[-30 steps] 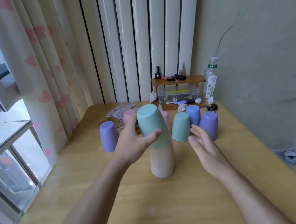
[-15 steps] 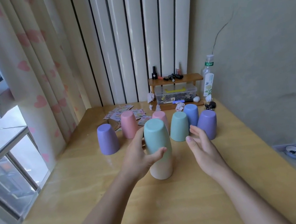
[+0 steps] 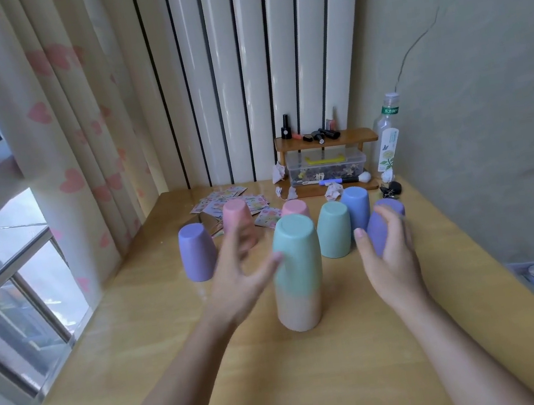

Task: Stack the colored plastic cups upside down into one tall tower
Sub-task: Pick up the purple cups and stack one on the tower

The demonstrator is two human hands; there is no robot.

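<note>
A two-cup tower stands mid-table: a green cup (image 3: pixel 296 250) upside down over a beige cup (image 3: pixel 298 312). My left hand (image 3: pixel 240 277) hovers open just left of the tower, fingers spread and blurred, apart from it. My right hand (image 3: pixel 389 255) is wrapped around a tilted purple cup (image 3: pixel 380 227) to the tower's right. Behind stand more upside-down cups: a purple one (image 3: pixel 196 251), a pink one (image 3: pixel 237 219), a second pink one (image 3: pixel 295 208), a green one (image 3: pixel 333 228) and a blue one (image 3: pixel 357 209).
The wooden table (image 3: pixel 318 368) ends at a window and curtain on the left and a wall on the right. At the back stand a small wooden shelf (image 3: pixel 325 140) with bottles, a clear box (image 3: pixel 326 167), a plastic bottle (image 3: pixel 387 135) and scattered cards (image 3: pixel 226 196).
My left hand has let go of the green cup, which now sits lower on the beige cup. My right hand moved right and took hold of the purple cup, tilting it.
</note>
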